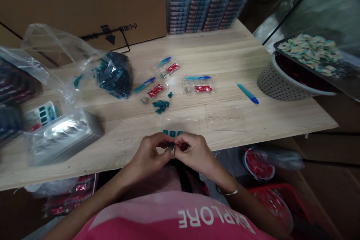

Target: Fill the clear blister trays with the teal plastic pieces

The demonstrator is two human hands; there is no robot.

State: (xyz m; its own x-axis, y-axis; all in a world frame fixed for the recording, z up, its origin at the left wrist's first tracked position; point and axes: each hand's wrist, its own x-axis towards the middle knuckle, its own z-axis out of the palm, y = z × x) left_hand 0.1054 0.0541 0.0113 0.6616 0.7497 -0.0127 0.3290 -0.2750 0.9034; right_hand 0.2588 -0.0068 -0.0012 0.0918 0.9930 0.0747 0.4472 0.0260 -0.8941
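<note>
My left hand and my right hand meet at the table's front edge, fingertips pinched together. Between them is a small dark teal piece, partly hidden by the fingers. Just beyond my fingers, a few similar teal squares sit in a row in a clear plastic tray, whose near part my hands cover. Farther off lies a small loose pile of teal pieces. Another clear tray rests to the right of my hands.
Trays with blue pens and red patterned pieces lie mid-table. A loose pen is to their right. At left are a bag of teal pieces and stacked clear trays. Filled packs, a carton and a basket border the table.
</note>
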